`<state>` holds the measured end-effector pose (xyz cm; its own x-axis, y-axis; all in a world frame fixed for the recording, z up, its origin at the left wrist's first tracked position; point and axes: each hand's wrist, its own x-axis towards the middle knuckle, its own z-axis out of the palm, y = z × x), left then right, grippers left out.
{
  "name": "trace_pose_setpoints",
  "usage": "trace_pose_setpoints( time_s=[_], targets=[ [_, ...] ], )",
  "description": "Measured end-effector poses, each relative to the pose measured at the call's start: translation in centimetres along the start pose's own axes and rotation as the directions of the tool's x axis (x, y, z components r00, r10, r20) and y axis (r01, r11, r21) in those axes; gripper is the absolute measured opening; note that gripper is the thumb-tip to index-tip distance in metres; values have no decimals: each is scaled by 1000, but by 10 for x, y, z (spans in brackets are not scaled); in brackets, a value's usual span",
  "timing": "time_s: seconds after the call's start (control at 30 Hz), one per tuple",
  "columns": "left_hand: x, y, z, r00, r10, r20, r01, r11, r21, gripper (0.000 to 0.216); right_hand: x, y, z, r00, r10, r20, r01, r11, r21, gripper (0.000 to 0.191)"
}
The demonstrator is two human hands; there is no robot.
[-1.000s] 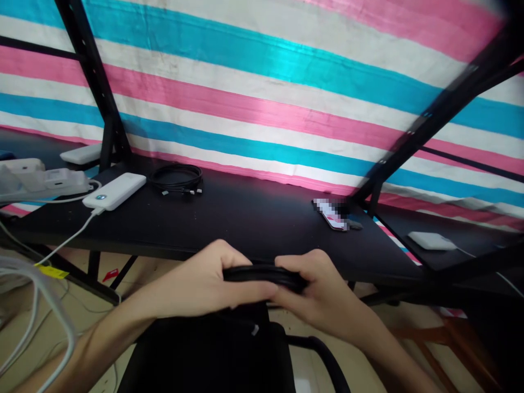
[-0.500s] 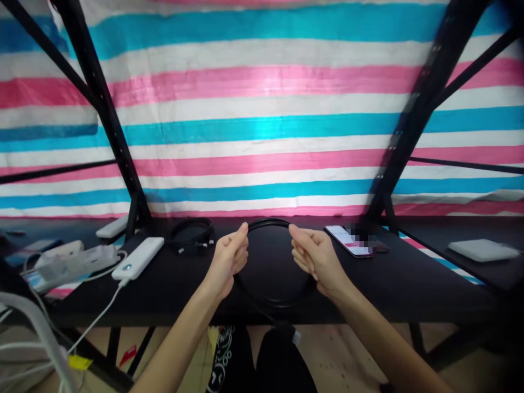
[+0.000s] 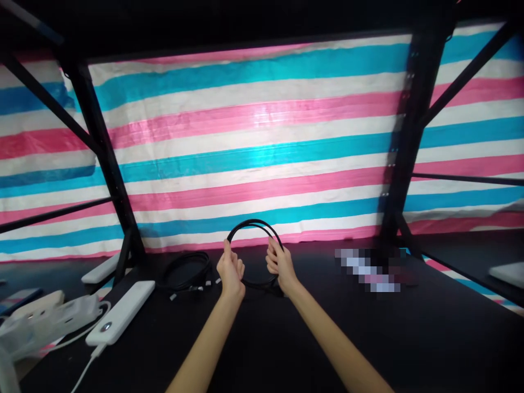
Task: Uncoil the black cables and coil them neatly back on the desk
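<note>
Between my hands a coiled black cable stands up as a loop above the black table. My left hand is closed round the loop's left side, thumb pointing up. On the opposite side, my right hand grips the coil with its fingers curled in. The loop's lower part hangs near the tabletop, partly behind the hands. Just left of my left hand lies another coiled black cable, with light-coloured plug ends showing beside it.
A white power bank-like device with a white cord lies at the left, next to a white power strip. A pixelated phone rests at the right. Black rack posts frame both sides, and a striped sheet hangs behind.
My hands have moved forward over the table and closer together, carrying the coiled cable, whose loop now looks smaller and more upright. The view has tilted up.
</note>
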<state>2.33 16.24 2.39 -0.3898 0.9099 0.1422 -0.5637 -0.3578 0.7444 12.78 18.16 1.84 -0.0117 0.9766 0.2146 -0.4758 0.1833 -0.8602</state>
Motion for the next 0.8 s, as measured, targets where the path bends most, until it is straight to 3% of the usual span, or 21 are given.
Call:
trace_pose_setpoints(
  time_s=[0.17, 0.27, 0.4, 0.57, 0.63, 0.8],
  targets=[
    [27, -24, -14, 986, -115, 125, 110, 993, 45, 62, 24, 18, -13, 1000, -9, -25, 9, 1000, 6, 57],
    [39, -20, -26, 947, -233, 222, 212, 970, 118, 58, 34, 16, -30, 999, 34, 1, -34, 999, -40, 51],
    [45, -14, -40, 910, -313, 272, 271, 945, 180, 56, 35, 16, -47, 997, 81, 3, -79, 987, -143, 38],
    [40, -20, -42, 850, -418, 322, 317, 892, 321, 56, 31, 22, -53, 997, -5, -83, -17, 964, -265, 37],
    [37, -22, -41, 851, -411, 327, 287, 886, 365, 56, 29, 21, -53, 996, -17, -84, -7, 962, -274, 42],
    [33, -22, -37, 911, -293, 292, 146, 888, 435, 52, 26, 16, -48, 1000, 18, -17, -21, 975, -223, 40]
  ],
)
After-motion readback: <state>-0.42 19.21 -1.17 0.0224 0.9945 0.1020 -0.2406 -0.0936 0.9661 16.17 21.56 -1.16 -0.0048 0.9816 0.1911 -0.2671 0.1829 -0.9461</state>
